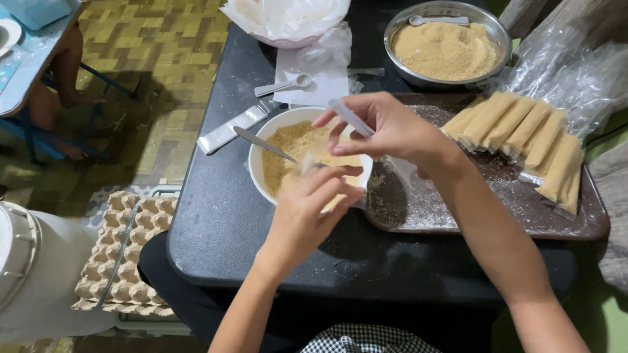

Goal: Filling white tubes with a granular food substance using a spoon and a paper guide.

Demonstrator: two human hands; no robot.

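Observation:
A white bowl (268, 139) of tan powder stands on the black table (222, 218) in front of me. Over the bowl my left hand (309, 209) holds a metal spoon (261, 145) whose handle points up and left. My right hand (391, 128) pinches the top of a narrow clear plastic bag (347, 116) above the bowl's right side. The bag's lower part is hidden behind my hands. A brown tray (476, 210) to the right carries several filled bags of powder (522, 138), lying side by side.
A steel bowl (445, 45) of powder with a white spoon (435, 21) stands at the back. Empty clear bags (576, 73) lie at the right, a plastic-lined pink bowl (289, 11) at the back. Egg cartons (126, 253) and a white container (7, 261) sit on the floor at left.

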